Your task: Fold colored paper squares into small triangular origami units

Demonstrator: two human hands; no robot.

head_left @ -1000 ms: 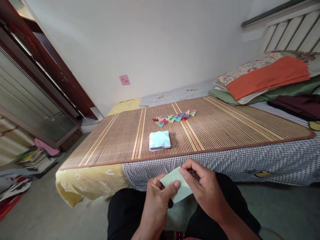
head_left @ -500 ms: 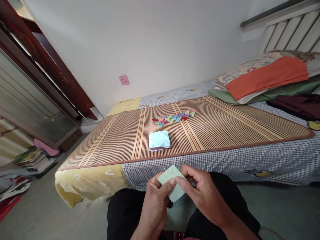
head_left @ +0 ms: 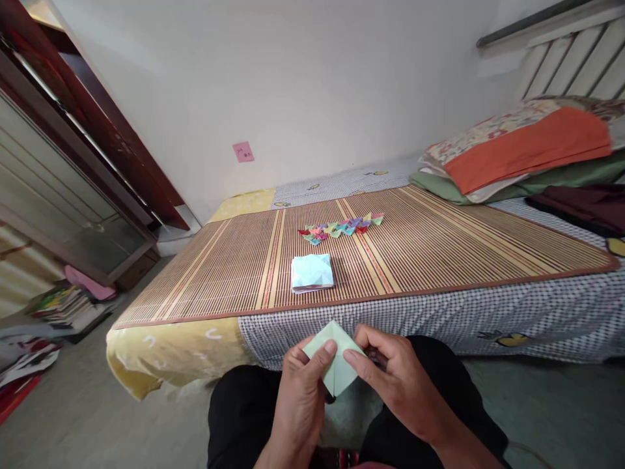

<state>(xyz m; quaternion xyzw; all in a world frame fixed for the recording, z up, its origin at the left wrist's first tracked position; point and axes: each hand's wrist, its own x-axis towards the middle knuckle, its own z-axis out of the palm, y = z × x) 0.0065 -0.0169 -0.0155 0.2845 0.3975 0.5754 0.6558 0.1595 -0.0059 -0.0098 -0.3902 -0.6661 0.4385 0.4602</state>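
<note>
A pale green paper square [head_left: 342, 372], turned like a diamond with a crease down its middle, is held above my lap. My left hand [head_left: 305, 374] pinches its left side, thumb on top. On the right side my right hand [head_left: 388, 368] grips it between thumb and fingers; the fingertips behind the paper are hidden. A stack of light blue paper [head_left: 311, 271] lies on the striped mat [head_left: 219, 273] near the bed's front edge. Behind the stack sits a row of small folded paper pieces [head_left: 342, 228] in several colours.
Folded bedding [head_left: 532, 153] and dark cloth [head_left: 581, 207] lie at the bed's right. A pink note [head_left: 243, 152] is on the wall. Books [head_left: 63, 305] are piled at the far left, beside a glass-panelled cabinet [head_left: 68, 189].
The green paper's centre crease now shows. My left thumb has shifted slightly up and left on it. The whole view has moved a little.
</note>
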